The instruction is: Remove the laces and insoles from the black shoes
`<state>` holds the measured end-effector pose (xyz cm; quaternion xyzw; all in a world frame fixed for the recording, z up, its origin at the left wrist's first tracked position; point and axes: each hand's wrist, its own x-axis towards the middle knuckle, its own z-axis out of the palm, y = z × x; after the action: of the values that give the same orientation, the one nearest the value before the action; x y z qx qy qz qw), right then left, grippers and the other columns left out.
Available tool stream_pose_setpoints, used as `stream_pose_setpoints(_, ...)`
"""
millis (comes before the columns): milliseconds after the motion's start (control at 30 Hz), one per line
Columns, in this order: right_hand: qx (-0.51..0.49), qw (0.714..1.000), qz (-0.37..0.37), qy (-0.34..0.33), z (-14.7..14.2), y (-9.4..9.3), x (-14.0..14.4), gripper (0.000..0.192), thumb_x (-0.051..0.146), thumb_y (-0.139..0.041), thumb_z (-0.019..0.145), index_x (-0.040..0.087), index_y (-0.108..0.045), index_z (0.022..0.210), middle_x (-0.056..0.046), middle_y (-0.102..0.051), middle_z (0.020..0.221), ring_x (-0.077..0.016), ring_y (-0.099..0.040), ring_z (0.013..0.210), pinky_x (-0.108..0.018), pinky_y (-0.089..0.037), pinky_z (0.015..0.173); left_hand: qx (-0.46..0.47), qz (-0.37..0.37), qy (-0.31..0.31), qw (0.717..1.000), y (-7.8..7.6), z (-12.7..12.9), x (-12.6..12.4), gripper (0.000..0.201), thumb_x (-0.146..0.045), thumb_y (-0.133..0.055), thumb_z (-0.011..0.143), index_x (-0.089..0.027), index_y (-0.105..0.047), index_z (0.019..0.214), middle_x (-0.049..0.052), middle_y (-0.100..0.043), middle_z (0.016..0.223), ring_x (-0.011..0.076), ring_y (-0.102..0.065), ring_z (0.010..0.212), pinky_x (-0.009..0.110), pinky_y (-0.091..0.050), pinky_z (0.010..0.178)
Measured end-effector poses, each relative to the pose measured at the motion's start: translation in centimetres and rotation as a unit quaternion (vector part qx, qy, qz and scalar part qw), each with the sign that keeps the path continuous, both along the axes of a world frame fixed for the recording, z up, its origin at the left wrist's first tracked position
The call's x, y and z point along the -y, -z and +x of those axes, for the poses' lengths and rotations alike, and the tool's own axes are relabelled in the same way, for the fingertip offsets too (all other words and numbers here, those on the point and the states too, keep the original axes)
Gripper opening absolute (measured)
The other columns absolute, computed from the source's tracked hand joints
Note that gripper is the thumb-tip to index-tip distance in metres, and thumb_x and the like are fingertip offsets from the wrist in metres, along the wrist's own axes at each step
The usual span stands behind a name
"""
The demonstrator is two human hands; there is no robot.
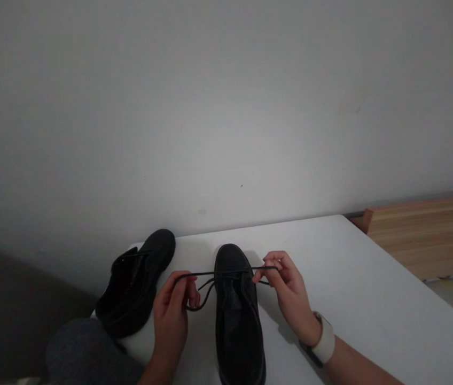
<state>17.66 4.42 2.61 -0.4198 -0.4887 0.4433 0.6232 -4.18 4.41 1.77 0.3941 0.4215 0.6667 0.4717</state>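
A black shoe (237, 342) stands on the white table, its toe pointing toward the wall. Its dark shoelace (202, 274) is stretched sideways across the upper, between my two hands. On the left of the shoe, my left hand (174, 305) pinches one stretch of lace, and a loop hangs below the fingers. To the right, my right hand (284, 280) grips the other stretch between thumb and fingers, close beside the shoe's edge. A second black shoe (138, 283) rests at the table's left edge, tilted, with its opening facing left.
The white table (354, 289) meets a plain grey wall (226, 117) at the back. A wooden board (427, 235) stands beyond the table's right edge. Grey cloth (86, 353) shows at the lower left. My right wrist wears a pale band (325, 339).
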Motion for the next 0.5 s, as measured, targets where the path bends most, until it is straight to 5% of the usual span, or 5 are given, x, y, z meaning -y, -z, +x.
stream_pose_setpoints(333, 0.036, 0.999, -0.017, 0.028, 0.24, 0.05, -0.15, 0.027, 0.05, -0.053, 0.093, 0.022, -0.054, 0.092, 0.007, -0.05, 0.056, -0.0124, -0.05, 0.047, -0.025, -0.042, 0.047, -0.057, 0.049, -0.026, 0.997, -0.37, -0.53, 0.06, 0.03, -0.041, -0.059, 0.088, -0.015, -0.071, 0.079, 0.003, -0.066, 0.065, 0.0186, -0.066, 0.068, 0.03, -0.057, 0.07)
stream_pose_setpoints(500, 0.06, 0.997, -0.025, 0.045, 0.5, 0.0, -0.2, 0.027, 0.048, -0.054, 0.092, 0.022, -0.056, 0.086, 0.007, -0.044, 0.057, -0.0102, -0.036, 0.045, -0.023, -0.028, 0.041, -0.014, 0.041, -0.003, 0.999, -0.63, -0.1, -0.1, 0.032, -0.039, -0.057, 0.087, -0.016, -0.066, 0.067, 0.0, -0.056, 0.056, 0.0164, -0.058, 0.058, 0.034, -0.057, 0.067)
